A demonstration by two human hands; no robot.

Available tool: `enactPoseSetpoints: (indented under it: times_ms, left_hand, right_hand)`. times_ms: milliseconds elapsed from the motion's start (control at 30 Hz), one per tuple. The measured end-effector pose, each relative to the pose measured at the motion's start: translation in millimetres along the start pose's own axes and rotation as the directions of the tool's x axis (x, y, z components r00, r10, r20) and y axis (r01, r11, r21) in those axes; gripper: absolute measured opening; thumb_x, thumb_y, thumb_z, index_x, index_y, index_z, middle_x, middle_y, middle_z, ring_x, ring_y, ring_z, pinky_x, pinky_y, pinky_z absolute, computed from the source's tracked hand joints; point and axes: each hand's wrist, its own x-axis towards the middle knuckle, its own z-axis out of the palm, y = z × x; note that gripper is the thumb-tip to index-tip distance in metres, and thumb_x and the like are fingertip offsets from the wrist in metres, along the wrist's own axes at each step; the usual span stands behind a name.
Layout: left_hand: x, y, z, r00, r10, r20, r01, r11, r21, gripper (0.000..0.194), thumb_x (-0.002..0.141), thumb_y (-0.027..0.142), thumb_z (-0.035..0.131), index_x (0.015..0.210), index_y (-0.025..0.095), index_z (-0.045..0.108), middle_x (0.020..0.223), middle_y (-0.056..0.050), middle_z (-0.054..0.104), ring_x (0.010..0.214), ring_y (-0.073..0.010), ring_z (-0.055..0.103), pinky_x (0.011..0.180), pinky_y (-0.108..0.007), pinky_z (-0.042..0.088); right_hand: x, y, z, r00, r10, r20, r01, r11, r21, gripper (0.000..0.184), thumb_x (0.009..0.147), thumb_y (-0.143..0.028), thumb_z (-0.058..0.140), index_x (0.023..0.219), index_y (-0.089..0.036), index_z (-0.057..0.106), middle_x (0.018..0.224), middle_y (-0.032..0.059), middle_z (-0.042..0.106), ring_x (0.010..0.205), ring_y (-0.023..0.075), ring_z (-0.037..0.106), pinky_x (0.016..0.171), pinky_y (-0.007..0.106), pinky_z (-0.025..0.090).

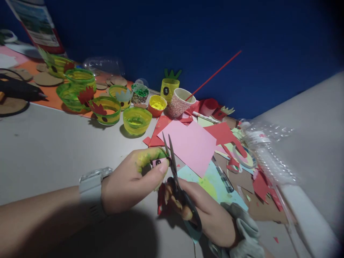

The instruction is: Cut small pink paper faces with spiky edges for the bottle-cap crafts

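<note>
My left hand (134, 182), with yellow and green paint on its index finger, pinches a small pink paper piece (158, 163) bearing a black drawn mark. Part of that piece is hidden behind the thumb and finger. Dark-handled scissors (173, 161) are gripped in my right hand (199, 200), their blades parted and pointing away from me. The blades pass right beside my left fingertips; whether they touch the paper I cannot tell. Something red (161, 200) shows beneath my right hand, mostly covered. Beyond the blade tips lies a pink paper sheet (192, 143).
Yellow-green painted cups (137, 122) stand at the back left, near a hot glue gun (21, 89). A patterned paper cup (181, 104) holds a red stick. Red scraps (263, 186), a pen (224, 175) and a tape roll (244, 156) lie to the right, beside bubble wrap (271, 157).
</note>
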Motion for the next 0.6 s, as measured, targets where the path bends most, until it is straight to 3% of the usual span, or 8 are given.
enactPoseSetpoints:
  times_ms: [233,600]
  left_hand:
    - [-0.9,-1.3,0.4,1.0,0.01,0.001,-0.01,1.0,-0.001,0.024,0.096,0.018,0.042,0.073,0.016,0.047,0.066,0.004,0.042,0.059,-0.0074,0.037,0.053,-0.017,0.035]
    - [-3.4,-4.8,3.5,0.996,-0.056,-0.069,0.056,0.998,-0.008,0.028,0.099,0.028,0.043,0.074,0.016,0.048,0.067,0.004,0.043,0.062,-0.0078,0.04,0.057,-0.018,0.036]
  right_hand:
    - [-0.2,2.9,0.4,1.0,0.007,-0.002,-0.007,1.0,0.004,0.05,0.087,-0.067,0.05,0.079,-0.018,0.053,0.07,-0.0028,0.047,0.061,0.0122,0.04,0.057,0.024,0.036]
    - [0.1,8.0,-0.2,1.0,0.016,-0.007,-0.016,1.0,0.007,0.054,0.085,-0.072,0.049,0.078,-0.018,0.049,0.07,-0.0021,0.047,0.061,0.0124,0.04,0.056,0.025,0.035]
